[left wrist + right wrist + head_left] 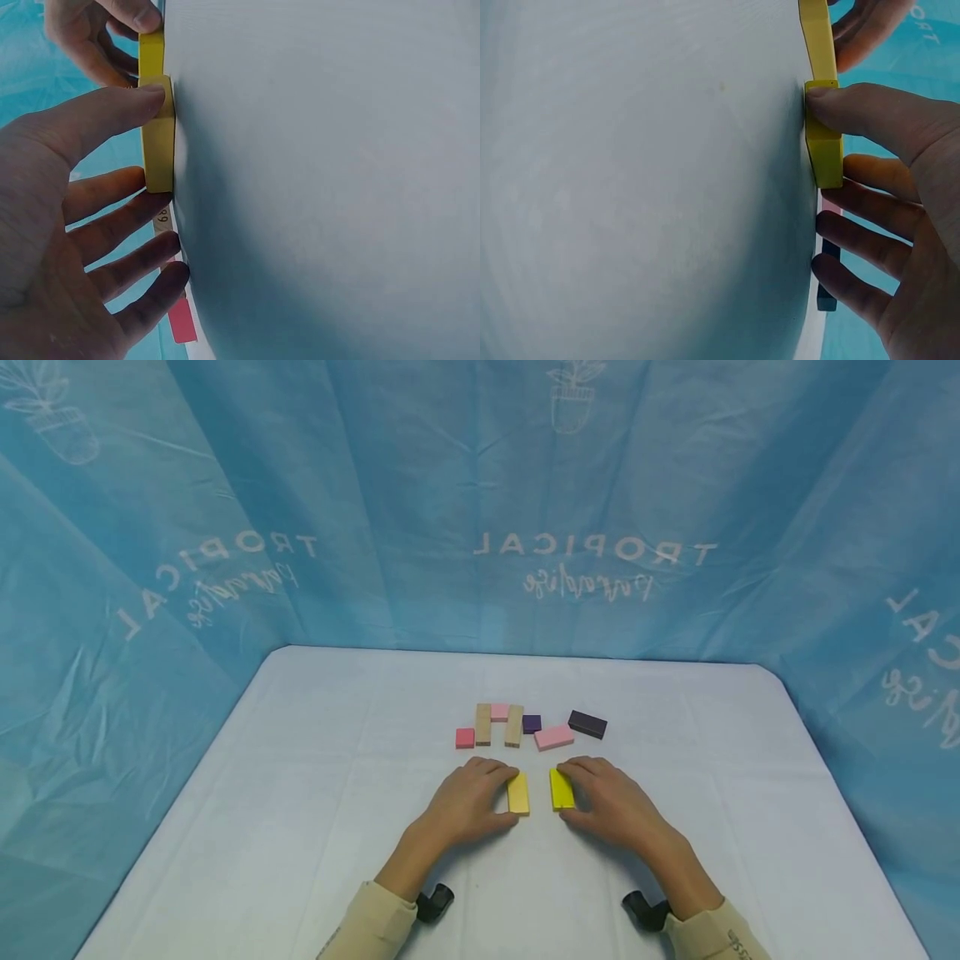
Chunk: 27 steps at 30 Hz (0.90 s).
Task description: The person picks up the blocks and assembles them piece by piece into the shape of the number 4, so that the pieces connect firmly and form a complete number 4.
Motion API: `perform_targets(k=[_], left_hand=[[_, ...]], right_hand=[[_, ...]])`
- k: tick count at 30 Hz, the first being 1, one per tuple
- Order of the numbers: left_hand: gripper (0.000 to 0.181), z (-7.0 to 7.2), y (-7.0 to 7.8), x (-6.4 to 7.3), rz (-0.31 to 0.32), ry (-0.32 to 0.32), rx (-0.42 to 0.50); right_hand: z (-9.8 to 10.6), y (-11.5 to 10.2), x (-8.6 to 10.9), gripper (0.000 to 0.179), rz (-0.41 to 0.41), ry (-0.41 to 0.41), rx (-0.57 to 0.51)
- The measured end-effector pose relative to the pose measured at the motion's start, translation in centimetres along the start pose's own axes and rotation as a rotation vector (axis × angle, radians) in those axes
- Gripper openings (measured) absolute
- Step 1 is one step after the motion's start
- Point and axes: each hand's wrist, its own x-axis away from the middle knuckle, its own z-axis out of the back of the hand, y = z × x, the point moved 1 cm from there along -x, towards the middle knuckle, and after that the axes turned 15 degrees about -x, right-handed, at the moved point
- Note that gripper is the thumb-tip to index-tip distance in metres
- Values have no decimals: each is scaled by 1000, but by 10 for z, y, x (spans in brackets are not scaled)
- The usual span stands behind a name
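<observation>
Thumb and fingers of my left hand (467, 800) pinch a pale yellow block (518, 795) by its near and far ends. The block lies on the white table. To the right, a bright yellow block (562, 790) is pinched the same way by my right hand (617, 802). A small gap separates the two blocks, which stand nearly parallel in the head view. In the left wrist view the thumb presses one end of the pale yellow block (159, 154); the right wrist view has the right thumb on the bright yellow block (826, 159).
Beyond the hands lie two wooden blocks (483, 725) with a pink block (499, 712) between them, a red block (465, 738), a purple block (532, 724), another pink block (554, 737) and a black block (587, 724). A blue printed curtain (390, 510) surrounds the white table (300, 827).
</observation>
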Motion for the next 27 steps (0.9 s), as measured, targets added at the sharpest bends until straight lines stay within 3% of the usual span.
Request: perform_targets(k=[27], left_hand=[[62,1,2,-2,19,-16,13]], right_hand=[[0,-3,3,68,-20,-13,-27]])
